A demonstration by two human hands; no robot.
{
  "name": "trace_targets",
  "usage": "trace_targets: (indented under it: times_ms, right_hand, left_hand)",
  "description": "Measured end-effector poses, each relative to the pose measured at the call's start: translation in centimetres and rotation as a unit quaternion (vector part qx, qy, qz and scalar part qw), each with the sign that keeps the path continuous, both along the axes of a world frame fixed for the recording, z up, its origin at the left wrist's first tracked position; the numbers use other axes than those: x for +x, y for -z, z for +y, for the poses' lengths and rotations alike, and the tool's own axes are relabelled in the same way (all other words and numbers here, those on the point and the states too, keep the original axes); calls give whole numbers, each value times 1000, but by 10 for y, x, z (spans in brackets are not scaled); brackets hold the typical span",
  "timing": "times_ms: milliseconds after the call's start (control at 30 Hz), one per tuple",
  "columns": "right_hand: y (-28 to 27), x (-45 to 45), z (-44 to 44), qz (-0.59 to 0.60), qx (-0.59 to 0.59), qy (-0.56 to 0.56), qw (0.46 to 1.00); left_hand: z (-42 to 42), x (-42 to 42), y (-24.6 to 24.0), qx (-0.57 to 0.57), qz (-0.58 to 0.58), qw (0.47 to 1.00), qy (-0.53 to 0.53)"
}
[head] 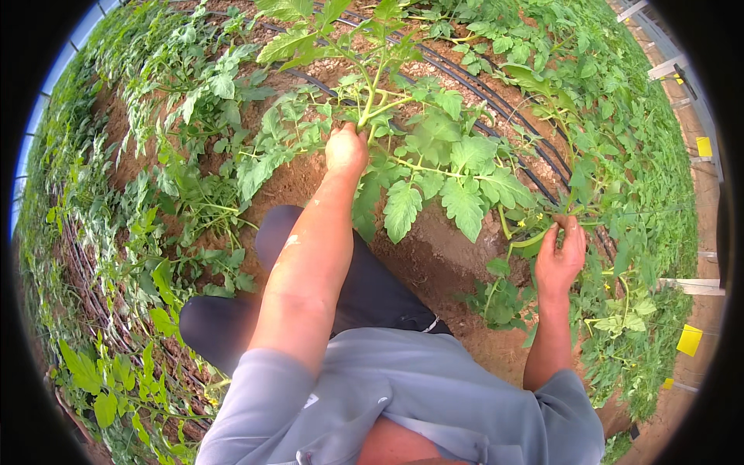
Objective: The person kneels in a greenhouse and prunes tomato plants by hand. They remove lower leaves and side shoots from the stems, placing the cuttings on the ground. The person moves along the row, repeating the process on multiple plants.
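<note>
My left hand [347,150] is closed around the main stem [367,107] of a leafy tomato plant, low down among its branches. The plant's top rises above the fist, and broad toothed leaves [462,203] spread to the right of it. At the right, my right hand [561,253] pinches a thick, bent green tomato stem [530,239] between thumb and fingers. Small yellow flowers [522,223] show just left of these fingertips. Foliage partly hides where that stem runs beyond the hand.
Black irrigation tubes [494,99] run along the soil past the plants. More tomato plants [197,192] crowd the left side. Yellow cards [690,340] and pale posts [691,286] line the right edge. My bent knees [212,328] are over brown soil [465,250].
</note>
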State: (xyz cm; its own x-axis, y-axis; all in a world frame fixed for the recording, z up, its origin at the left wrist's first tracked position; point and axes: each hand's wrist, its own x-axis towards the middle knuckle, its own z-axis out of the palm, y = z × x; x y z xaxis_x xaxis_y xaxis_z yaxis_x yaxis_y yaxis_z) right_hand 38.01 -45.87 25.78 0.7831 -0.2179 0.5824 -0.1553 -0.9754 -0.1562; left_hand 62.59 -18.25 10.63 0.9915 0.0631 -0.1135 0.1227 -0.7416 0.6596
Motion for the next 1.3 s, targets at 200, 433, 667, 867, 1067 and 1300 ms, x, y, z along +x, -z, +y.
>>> trace_targets:
  times_ms: [200, 433, 667, 867, 1067, 1300]
  right_hand:
    - [-27, 100, 56, -82, 164, -139, 973]
    - [-65, 207, 79, -123, 315, -264, 903]
    - [-155, 297, 84, -295, 297, -324, 848]
    - [-200, 331, 107, -254, 245, -250, 902]
    - [-200, 256, 42, -486, -16, -102, 868]
    - [-223, 184, -71, -407, -130, 191, 884]
  left_hand:
    - [1, 1, -4, -57, -11, 998, -9]
    - [4, 2, 1, -94, -12, 994, -48]
    - [-2, 6, 1, -92, 10, 995, -35]
    - [2, 9, 3, -95, 27, 995, -19]
    - [10, 13, 6, -64, 23, 998, -3]
    - [0, 15, 8, -86, 35, 995, 25]
